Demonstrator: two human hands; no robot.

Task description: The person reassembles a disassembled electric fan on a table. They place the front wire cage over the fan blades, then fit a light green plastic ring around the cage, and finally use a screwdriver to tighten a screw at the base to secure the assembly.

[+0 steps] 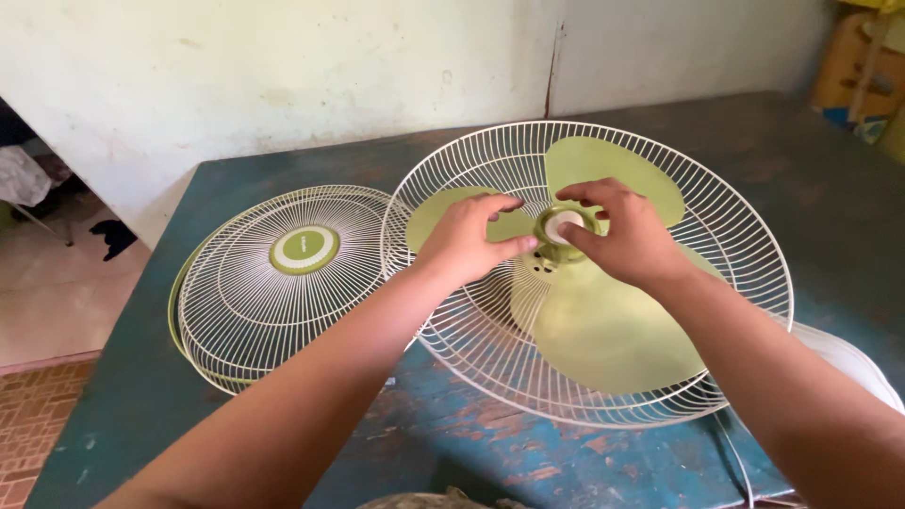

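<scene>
A fan lies face up on the table, its white rear wire guard point(745, 254) holding a pale green three-lobed blade point(603, 330). At the blade's hub sits a small round cap point(564, 224), green with a white top. My right hand point(627, 236) pinches this cap with thumb and fingers. On the hub's left side rests my left hand point(467, 236), thumb touching the hub's edge, fingers over one blade lobe. The detached front guard point(283, 283), white wire with a green round centre badge, lies flat to the left, overlapping the rear guard's rim.
The worn blue-green table point(490, 452) has chipped paint near its front edge. A white fan body point(848, 358) and a white cord point(740, 467) show at the lower right. A pale wall stands behind; tiled floor lies beyond the table's left edge.
</scene>
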